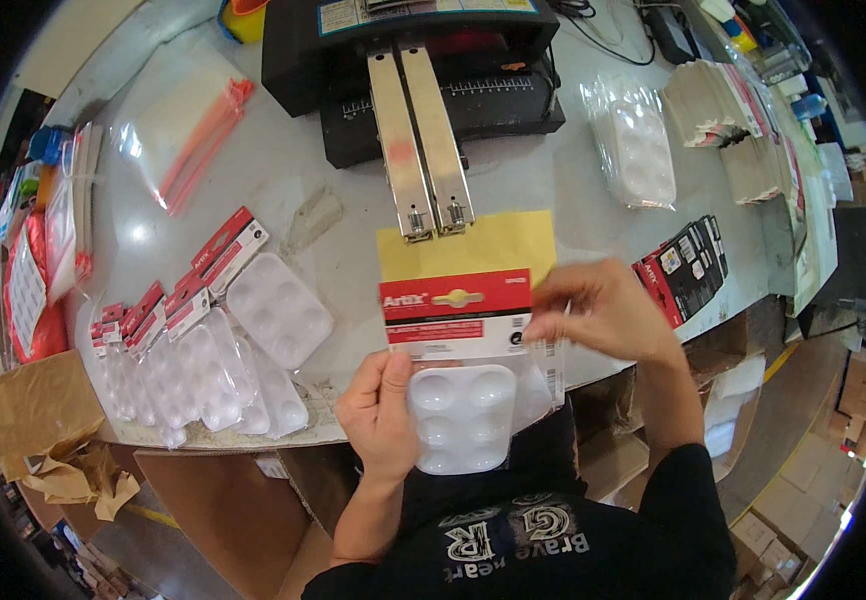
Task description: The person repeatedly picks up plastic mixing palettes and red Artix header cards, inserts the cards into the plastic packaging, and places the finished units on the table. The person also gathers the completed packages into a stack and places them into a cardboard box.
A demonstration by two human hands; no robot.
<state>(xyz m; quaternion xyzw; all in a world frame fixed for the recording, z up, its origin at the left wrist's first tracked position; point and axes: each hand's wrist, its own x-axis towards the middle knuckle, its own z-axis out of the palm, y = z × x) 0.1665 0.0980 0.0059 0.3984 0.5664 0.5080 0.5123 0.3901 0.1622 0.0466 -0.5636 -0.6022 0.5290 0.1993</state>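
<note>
One white palette with round wells [461, 420] is showing at the near edge of the table [598, 240], right in front of the person's body, and a red-and-white header card [456, 325] is sitting directly above it! The left hand [381, 415] is gripping at the lower left, its thumb pressing near the card's corner, its fingers closing in behind. Over on the other side, the right hand [608, 310] is bending in at the card's right edge, thumb and fingers nearly meeting; whether they are pinching the card, I cannot tell. Another white piece is peeking out behind the palette's right side. Just beyond the card, a yellow sheet [393, 255] is lying under the tips of two metal arms [398, 140], which are reaching out from a black machine [298, 60]. Out to the left, carded palettes [208, 370] are overlapping in a row, with clear bags [178, 130] lying farther back. Out to the right, dark printed cards [688, 270] are fanning out, and wrapped palettes [643, 160] are resting behind them.
</note>
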